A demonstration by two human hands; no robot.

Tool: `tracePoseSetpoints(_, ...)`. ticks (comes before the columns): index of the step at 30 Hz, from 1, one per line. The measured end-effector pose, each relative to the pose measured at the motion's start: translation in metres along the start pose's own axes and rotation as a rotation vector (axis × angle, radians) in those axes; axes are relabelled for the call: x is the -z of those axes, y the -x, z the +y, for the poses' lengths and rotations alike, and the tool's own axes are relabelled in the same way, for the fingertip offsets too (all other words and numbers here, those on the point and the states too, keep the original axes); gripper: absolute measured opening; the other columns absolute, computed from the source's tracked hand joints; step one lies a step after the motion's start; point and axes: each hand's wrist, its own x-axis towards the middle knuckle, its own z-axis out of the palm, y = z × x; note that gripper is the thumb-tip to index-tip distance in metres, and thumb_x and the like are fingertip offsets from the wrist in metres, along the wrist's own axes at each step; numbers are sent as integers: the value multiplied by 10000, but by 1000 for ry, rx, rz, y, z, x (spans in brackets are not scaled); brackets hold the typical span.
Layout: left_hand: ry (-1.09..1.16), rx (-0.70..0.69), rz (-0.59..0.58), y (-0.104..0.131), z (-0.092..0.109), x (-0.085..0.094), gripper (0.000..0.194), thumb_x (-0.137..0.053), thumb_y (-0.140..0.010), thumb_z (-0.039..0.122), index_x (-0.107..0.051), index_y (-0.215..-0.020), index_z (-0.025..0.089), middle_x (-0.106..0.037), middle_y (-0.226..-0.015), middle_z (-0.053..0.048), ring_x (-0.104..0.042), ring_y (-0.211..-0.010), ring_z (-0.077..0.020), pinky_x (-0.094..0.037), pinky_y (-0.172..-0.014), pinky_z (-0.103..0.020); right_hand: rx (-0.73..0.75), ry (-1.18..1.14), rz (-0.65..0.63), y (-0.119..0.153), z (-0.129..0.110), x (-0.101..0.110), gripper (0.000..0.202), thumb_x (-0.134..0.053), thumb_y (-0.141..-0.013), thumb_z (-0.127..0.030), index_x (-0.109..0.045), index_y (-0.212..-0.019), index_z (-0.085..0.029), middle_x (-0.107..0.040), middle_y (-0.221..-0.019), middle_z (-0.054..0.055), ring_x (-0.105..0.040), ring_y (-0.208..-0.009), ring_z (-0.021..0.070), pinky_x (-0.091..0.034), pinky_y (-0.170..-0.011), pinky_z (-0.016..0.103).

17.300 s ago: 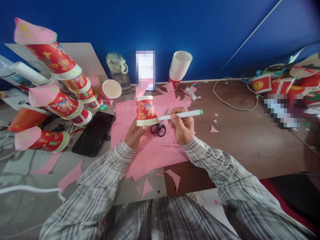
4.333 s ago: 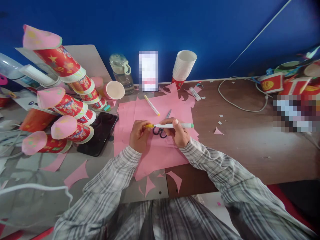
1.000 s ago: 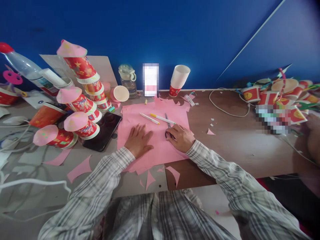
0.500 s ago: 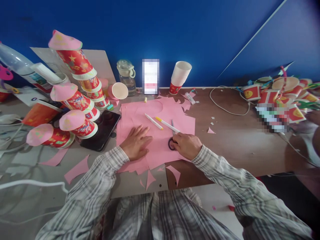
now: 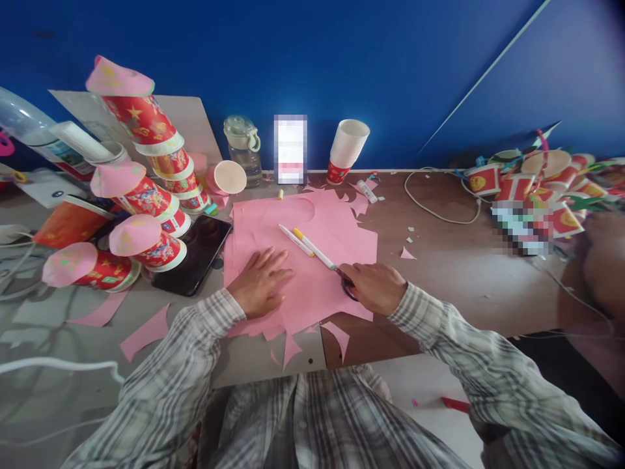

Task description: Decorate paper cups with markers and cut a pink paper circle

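My left hand point(image 5: 261, 283) lies flat with its fingers spread on the left part of the pink paper point(image 5: 312, 293). At the right side of the sheets my right hand point(image 5: 375, 285) is closed on black-handled scissors point(image 5: 349, 288), whose blades point up and left and are mostly hidden. A white marker with a yellow end point(image 5: 315, 249) lies on the paper, its lower tip by my right fingers. Just left of it rests a second white marker point(image 5: 293, 238).
Red cups with pink cones point(image 5: 131, 120) stand and lean at the left beside a black phone point(image 5: 193, 257). A glass bottle point(image 5: 244, 150), a lit screen point(image 5: 290, 150) and stacked cups point(image 5: 347, 151) line the wall. Decorated cups point(image 5: 517, 189) and another person's arm point(image 5: 605, 254) are at the right.
My right hand has moved right with the scissors, which have turned. The yellow-ended marker has shifted left, closer to the other one. My left hand stays flat on the paper.
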Motion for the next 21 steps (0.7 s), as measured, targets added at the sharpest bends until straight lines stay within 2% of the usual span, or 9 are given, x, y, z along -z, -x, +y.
tracePoseSetpoints(3,27,-4,-36,-2,-6,2,672,-798,-893,185,-763,-1547,336,-549,-1843,-128,-435,-1755,-423,-388,-1406,-691,42,-6,-28,2,8,2,313,-692,-1017,-162,-812,-1297,-231,-907,-1134,144,-896,-1044,332,-630,-823,406)
tracePoseSetpoints(6,56,20,-85,-7,-16,9,586,-710,-918,149,-803,-1467,331,-614,-1794,-110,-478,-1733,-399,-380,-1401,-724,103,-48,-47,3,22,4,351,-708,-997,-126,-835,-1311,-217,-904,-1126,140,-889,-1019,316,-649,-868,413)
tracePoseSetpoints(8,60,50,-63,-9,-25,17,570,-625,-941,100,-814,-1430,324,-647,-1765,-102,-500,-1721,-382,-370,-1403,-740,142,-61,-50,4,35,4,361,-700,-987,-113,-850,-1294,-229,-906,-1118,129,-883,-988,308,-652,-871,421)
tracePoseSetpoints(10,31,109,35,-10,-34,24,586,-557,-949,38,-822,-1397,309,-640,-1769,-113,-504,-1718,-391,-345,-1401,-776,174,-75,-22,6,50,3,370,-689,-978,-110,-860,-1273,-254,-906,-1093,116,-875,-982,305,-651,-874,427)
tracePoseSetpoints(12,-20,186,204,-11,-40,29,586,-520,-967,7,-819,-1384,290,-603,-1796,-139,-480,-1731,-414,-299,-1400,-821,202,-117,31,7,63,0,366,-697,-965,-117,-868,-1246,-278,-901,-1056,110,-862,-989,305,-651,-887,436)
tracePoseSetpoints(15,-52,190,383,-12,-33,27,564,-488,-1032,49,-772,-1468,266,-569,-1811,-175,-452,-1744,-415,-302,-1413,-793,208,-190,76,7,76,-3,351,-713,-940,-115,-879,-1199,-285,-896,-1038,112,-846,-1027,312,-656,-925,446)
tracePoseSetpoints(18,2,40,290,-17,-7,14,521,-458,-1122,185,-693,-1581,268,-592,-1785,-164,-496,-1713,-377,-399,-1402,-700,169,-257,56,3,79,-7,376,-683,-946,-118,-877,-1234,-262,-900,-1121,126,-840,-1093,296,-651,-954,410)
tracePoseSetpoints(19,11,-7,222,-19,4,8,487,-498,-1157,311,-669,-1608,247,-581,-1788,-187,-504,-1703,-398,-418,-1390,-701,159,-277,41,1,80,-9,391,-668,-951,-128,-874,-1260,-250,-898,-1145,131,-835,-1103,287,-647,-958,394)
tracePoseSetpoints(21,4,-53,88,-21,22,-3,627,-620,-1133,577,-642,-1636,203,-524,-1823,-238,-473,-1713,-465,-439,-1364,-730,141,-323,10,-4,84,-13,421,-650,-950,-158,-868,-1304,-221,-888,-1127,133,-821,-1060,269,-639,-942,370)
